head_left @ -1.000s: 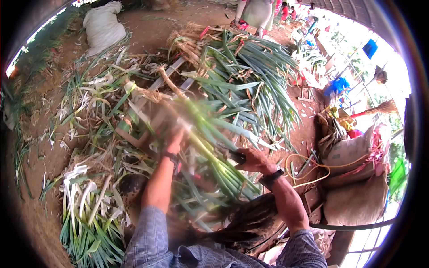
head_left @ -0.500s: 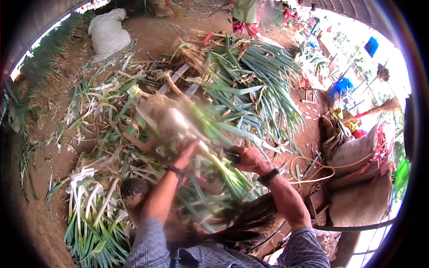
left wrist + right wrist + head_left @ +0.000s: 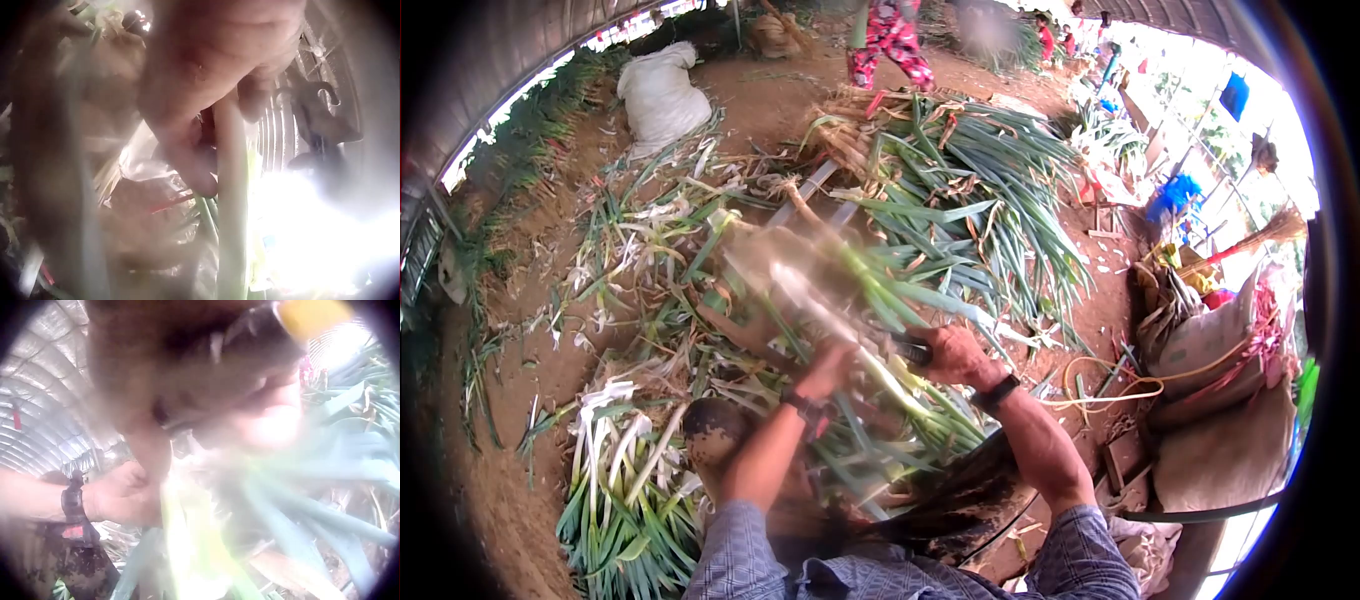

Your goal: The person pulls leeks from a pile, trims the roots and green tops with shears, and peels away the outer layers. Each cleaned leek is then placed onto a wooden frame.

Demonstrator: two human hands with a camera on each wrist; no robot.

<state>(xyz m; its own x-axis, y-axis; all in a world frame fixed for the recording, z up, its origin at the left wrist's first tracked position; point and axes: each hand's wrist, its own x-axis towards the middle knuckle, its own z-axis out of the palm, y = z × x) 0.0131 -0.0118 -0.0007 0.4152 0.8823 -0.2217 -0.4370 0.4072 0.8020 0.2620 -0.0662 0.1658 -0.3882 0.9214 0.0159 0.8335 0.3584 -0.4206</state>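
My left hand (image 3: 828, 368) holds a green onion (image 3: 890, 385) by its stalk, thumb and fingers closing round it in the left wrist view. Its pale lower end (image 3: 805, 290) is blurred and points up and left, while its leaves run down toward my lap. Just to the right, my right hand (image 3: 962, 357) grips a dark handle (image 3: 912, 348) with a yellow end (image 3: 315, 317); haze in the right wrist view hides the rest of that tool. Another green onion (image 3: 855, 262) with brown roots lies beyond the held stalk.
A large pile of green onions (image 3: 990, 190) lies ahead on metal rails. Cleaned green onions (image 3: 625, 500) are heaped at front left, with peelings (image 3: 650, 240) around. White sack (image 3: 662, 95) stands behind; sacks (image 3: 1225, 400) and yellow cord (image 3: 1090, 375) lie right. A person (image 3: 890, 45) is at the back.
My left hand has come down and right toward my lap and the right hand, with more white stalk showing above it. The right hand keeps its grip. The person behind has moved left.
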